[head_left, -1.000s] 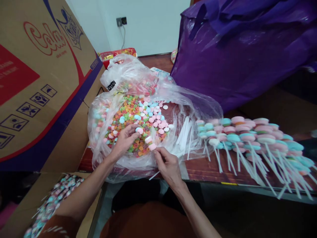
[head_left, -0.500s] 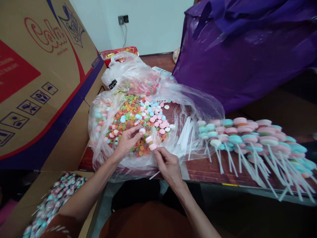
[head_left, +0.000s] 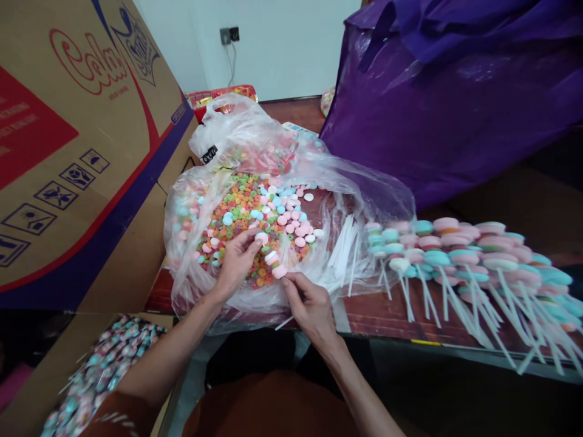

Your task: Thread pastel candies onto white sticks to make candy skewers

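Observation:
My left hand point(head_left: 240, 261) pinches a pale pink candy disc point(head_left: 261, 238) between thumb and fingertips. Close by on the right, my right hand point(head_left: 312, 303) is closed on a candy lollipop point(head_left: 275, 265), a short stack of pink and white discs with coloured rings between them. The stack tilts up toward the left hand, and its top stays a small gap from the pinched disc. Fingers hide most of its stick. Beneath both hands lies an opened clear plastic bag point(head_left: 195, 297) holding small coloured candy rings point(head_left: 243, 197) and loose pink, blue and white discs point(head_left: 298, 230).
White sticks point(head_left: 344, 249) lie right of the candies. Farther right, finished-looking candy lollipops point(head_left: 473, 261) are piled along the table edge. A big purple bag point(head_left: 437, 109) stands behind them. On the left are a cardboard box point(head_left: 91, 158) and many wrapped candies point(head_left: 109, 358) lower down.
The candy stack in my right hand has shifted slightly down and left. My left hand keeps its pinch on the disc, almost unmoved. The view has drifted a little.

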Tool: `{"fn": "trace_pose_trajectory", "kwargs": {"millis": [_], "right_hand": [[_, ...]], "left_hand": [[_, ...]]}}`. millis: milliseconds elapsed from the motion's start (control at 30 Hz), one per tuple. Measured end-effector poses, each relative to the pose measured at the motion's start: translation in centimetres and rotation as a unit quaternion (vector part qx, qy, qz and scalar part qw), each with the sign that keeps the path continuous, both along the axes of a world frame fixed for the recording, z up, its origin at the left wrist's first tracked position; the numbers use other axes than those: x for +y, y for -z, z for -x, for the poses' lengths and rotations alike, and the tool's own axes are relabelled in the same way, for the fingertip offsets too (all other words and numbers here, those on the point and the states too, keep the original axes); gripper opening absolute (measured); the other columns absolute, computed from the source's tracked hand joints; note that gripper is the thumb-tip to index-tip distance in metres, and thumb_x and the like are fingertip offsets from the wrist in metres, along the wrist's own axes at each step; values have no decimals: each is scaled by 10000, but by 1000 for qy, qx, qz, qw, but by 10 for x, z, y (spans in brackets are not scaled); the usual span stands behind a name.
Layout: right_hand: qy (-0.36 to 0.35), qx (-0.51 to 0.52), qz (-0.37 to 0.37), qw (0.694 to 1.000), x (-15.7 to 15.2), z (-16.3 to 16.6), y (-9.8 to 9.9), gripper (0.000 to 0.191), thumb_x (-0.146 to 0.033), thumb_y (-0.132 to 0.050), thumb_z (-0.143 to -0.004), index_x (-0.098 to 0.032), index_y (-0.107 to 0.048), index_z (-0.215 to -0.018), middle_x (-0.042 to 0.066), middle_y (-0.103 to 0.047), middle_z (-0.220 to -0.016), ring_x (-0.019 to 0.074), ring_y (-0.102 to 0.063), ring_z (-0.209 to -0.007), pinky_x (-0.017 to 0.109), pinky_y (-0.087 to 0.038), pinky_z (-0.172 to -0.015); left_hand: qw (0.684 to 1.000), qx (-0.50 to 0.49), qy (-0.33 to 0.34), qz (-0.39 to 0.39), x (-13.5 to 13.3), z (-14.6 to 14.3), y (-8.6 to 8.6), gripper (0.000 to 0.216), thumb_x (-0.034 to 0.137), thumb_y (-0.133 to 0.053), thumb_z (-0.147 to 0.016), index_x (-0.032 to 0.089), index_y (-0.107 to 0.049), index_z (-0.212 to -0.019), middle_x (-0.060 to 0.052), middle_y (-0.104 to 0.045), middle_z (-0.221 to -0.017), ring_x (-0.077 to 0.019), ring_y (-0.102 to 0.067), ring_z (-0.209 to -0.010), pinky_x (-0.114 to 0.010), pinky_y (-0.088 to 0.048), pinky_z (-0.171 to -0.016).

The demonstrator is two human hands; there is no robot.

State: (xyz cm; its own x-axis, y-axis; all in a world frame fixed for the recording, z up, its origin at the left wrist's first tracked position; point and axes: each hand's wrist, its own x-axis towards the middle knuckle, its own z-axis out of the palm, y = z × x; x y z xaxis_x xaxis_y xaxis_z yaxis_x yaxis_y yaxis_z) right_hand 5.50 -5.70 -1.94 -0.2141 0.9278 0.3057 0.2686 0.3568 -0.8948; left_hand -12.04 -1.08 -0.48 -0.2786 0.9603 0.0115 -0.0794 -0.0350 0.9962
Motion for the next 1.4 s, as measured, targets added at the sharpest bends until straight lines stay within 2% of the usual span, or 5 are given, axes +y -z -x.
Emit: {"fn": "trace_pose_trajectory", "kwargs": {"millis": [467, 700, 833, 1067, 1400], "right_hand": [[67, -1, 63, 996, -7, 13, 3, 267, -316, -485, -962, -177, -606, -769, -67, -406, -573, 84, -384, -505, 211, -300, -501], [68, -6, 57, 996, -6, 17, 7, 256, -297, -474, -964, -185, -576, -758, -68, -395, -585, 86, -368, -513, 216, -279, -503], [63, 3, 48, 997, -5, 19, 8, 256, -289, -472, -967, -189, -556, -747, -69, -393, -585, 86, -371, -514, 215, -286, -510], [64, 17, 33, 997, -8, 20, 13, 228, -272, -471, -974, -186, -571, -788, -69, -397, -604, 84, -364, -521, 216, -286, -513], [69, -2, 44, 997, -4, 25, 9, 243, -279, -452, -975, -191, -556, -774, -70, -386, -588, 90, -373, -516, 215, -301, -519]], "left_hand": [[990, 123, -26, -63, -5, -12, 18, 236, 216, -641, -833, 167, -747, -1038, -82, -754, -1047, -188, -687, -972, -309, -532, -895], [971, 209, -1, -113, -13, -13, 10, 253, 236, -582, -917, 186, -747, -1102, -85, -750, -1104, -185, -689, -1036, -315, -538, -940], [966, 222, -12, -132, -15, -14, 7, 258, 270, -592, -932, 188, -744, -1123, -91, -747, -1129, -185, -688, -1056, -317, -541, -954], [962, 233, -43, -132, -17, -14, 18, 226, 263, -622, -918, 194, -766, -1078, -82, -761, -1055, -175, -705, -980, -288, -564, -872], [963, 241, -7, -117, -23, -14, 19, 256, 241, -576, -923, 208, -773, -1082, -75, -760, -1046, -165, -705, -960, -276, -567, -855]]}}
